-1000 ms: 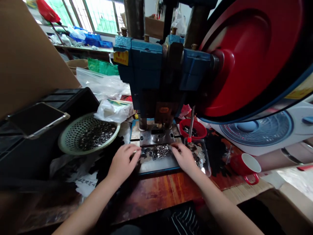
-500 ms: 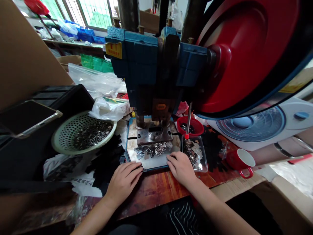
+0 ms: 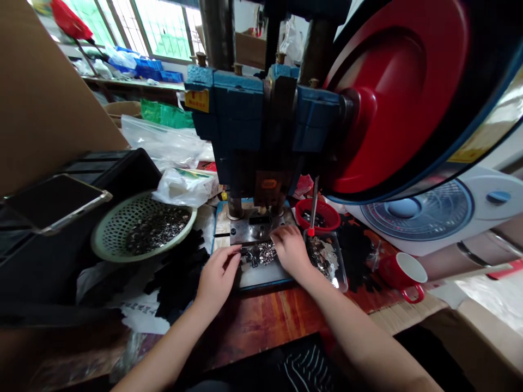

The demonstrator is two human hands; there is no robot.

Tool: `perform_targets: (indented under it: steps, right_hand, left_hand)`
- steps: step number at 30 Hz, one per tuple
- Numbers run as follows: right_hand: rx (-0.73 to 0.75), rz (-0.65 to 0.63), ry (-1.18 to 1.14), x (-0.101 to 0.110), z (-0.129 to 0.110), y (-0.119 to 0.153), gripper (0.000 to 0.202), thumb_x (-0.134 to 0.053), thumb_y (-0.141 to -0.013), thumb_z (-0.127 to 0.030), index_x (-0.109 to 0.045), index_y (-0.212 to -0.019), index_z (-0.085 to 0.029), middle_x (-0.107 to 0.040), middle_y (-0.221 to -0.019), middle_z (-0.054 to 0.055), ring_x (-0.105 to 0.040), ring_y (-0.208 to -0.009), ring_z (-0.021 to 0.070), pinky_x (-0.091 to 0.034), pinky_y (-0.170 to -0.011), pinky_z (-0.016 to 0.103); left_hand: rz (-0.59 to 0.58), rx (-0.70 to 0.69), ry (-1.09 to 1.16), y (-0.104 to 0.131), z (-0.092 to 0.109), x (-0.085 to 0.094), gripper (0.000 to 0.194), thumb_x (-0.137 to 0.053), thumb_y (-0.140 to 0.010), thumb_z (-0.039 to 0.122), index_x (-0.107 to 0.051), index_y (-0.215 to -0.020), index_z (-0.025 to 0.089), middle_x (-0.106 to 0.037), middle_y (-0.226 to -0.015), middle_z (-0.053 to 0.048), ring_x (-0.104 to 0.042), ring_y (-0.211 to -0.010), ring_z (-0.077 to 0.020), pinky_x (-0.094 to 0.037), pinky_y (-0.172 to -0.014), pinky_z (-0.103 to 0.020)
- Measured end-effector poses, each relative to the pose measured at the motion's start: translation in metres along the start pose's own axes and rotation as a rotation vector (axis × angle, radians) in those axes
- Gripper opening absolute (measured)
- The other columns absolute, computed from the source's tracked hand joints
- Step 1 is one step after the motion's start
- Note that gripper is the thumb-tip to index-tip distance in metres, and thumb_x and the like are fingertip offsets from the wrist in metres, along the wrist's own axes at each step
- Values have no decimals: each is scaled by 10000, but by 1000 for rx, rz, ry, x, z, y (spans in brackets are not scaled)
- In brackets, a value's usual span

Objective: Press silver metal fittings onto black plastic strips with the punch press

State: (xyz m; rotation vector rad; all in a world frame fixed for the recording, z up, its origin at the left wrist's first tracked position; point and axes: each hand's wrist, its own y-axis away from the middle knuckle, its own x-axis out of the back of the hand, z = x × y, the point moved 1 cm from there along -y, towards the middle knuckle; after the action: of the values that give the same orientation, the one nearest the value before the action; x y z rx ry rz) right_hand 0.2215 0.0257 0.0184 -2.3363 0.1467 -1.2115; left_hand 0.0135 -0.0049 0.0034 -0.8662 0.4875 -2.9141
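Observation:
In front of me stands a blue press [image 3: 239, 117] with a metal die block [image 3: 245, 231] on its base. A small heap of shiny metal pieces [image 3: 266, 252] lies on the plate before the die, with darker loop-shaped pieces beside it. My left hand [image 3: 216, 275] is at the plate's left side, thumb and forefinger drawn together; what is between them is too small to name. My right hand [image 3: 292, 253] reaches over the right end of the heap to the die's front edge. Its fingers are bent together, and their tips are partly hidden.
A pale green basket [image 3: 102, 234] of small metal parts stands left, near black strips [image 3: 182, 280]. At right are a clear tray [image 3: 342, 275] of metal pieces, a red bowl [image 3: 335, 218], a red mug [image 3: 394, 275] and a fan [image 3: 482, 218]. The press's red wheel [image 3: 412, 92] overhangs the right side.
Both hands have moved forward from the plate's front edge toward the die. The fingers, flatter before, have drawn together. The camera view has shifted slightly.

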Motion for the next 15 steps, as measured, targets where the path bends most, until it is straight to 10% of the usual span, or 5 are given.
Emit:
perform_targets:
  steps: [6,15]
  right_hand:
    - [-46,75,136,-21,-3,-58,120,-577,-828,-267,-689,-823,-223,-637,-925,52,-515,-923,224,-396,-819,342]
    - [209,-25,193,-11,-3,-44,214,-498,-884,-323,-683,-973,-261,-649,-1016,30,-487,-1026,224,-313,-974,413]
  left_hand:
    - [-11,127,115,-26,13,-2,262,-547,-814,388,-656,-965,203,-676,-939,-33,-624,-829,-180,-484,-778,-308]
    - [8,140,171,-52,9,-9,261,-562,-789,387,-670,-937,201,-688,-900,-30,-625,-801,-184,-482,-771,-315]
